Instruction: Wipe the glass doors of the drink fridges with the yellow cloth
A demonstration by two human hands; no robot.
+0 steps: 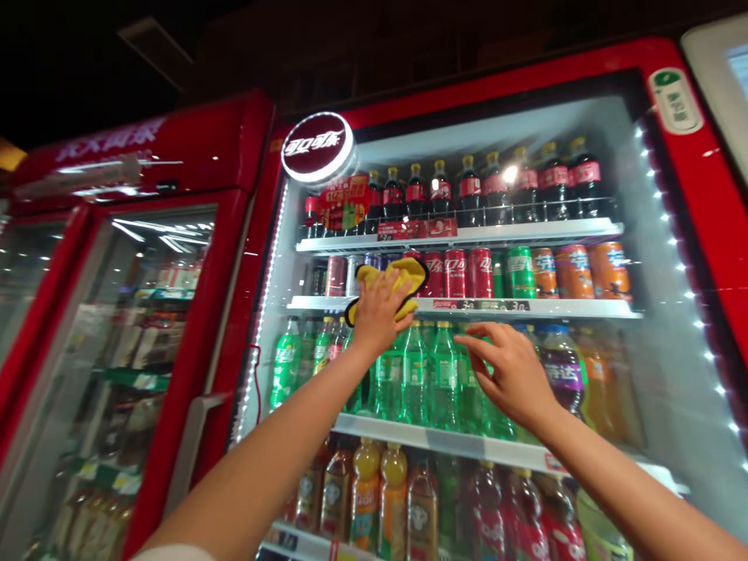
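Observation:
My left hand presses a yellow cloth with black edging against the glass door of a red drinks fridge. The cloth is bunched, and its folds stick out above and beside my fingers. To the right, my right hand is raised near the glass with its fingers apart and nothing in it. I cannot tell whether its fingertips touch the glass. Behind the door, the left hand covers part of the shelf of drink cans, and green bottles show between the two hands.
Cola bottles line the top shelf, and juice bottles stand low down. A round lit sign sits at the door's upper left corner. Another red fridge stands to the left, with a door handle between the two.

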